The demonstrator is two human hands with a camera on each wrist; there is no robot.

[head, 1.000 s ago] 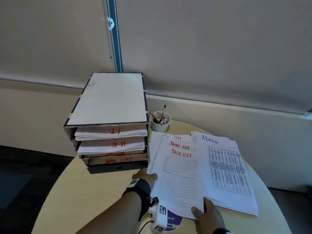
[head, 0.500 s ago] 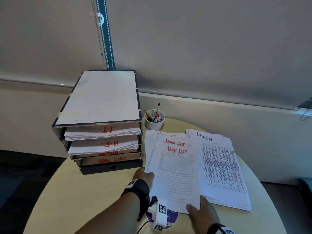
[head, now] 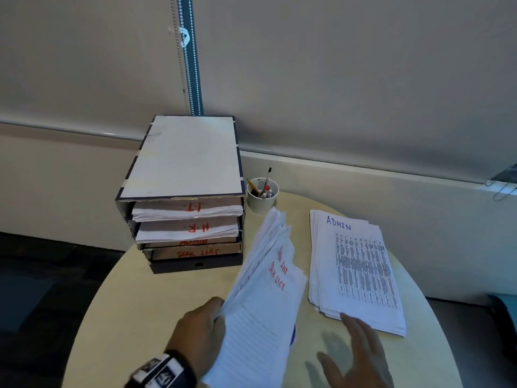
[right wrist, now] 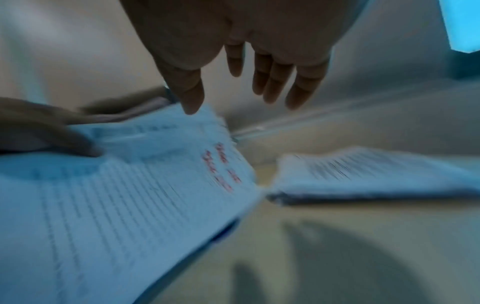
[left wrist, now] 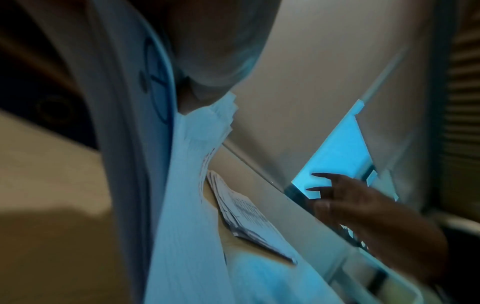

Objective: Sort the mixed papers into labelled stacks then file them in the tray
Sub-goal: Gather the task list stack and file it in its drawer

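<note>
My left hand (head: pixel 200 330) grips the tilted TASK LIST stack (head: pixel 265 298) by its near-left edge, raised off the counter (head: pixel 173 298). My right hand (head: pixel 355 357) hovers empty, fingers spread. The ADMIN stack (head: pixel 361 270) lies flat just beside. In the tray (head: pixel 183 191), I.T. and H.R. look filed; two stacks remain, I judge.

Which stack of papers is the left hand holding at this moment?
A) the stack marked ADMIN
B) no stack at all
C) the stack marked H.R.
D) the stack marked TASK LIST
D: the left hand grips the tilted stack with red TASK LIST writing, while the ADMIN stack lies flat on the table.
</note>
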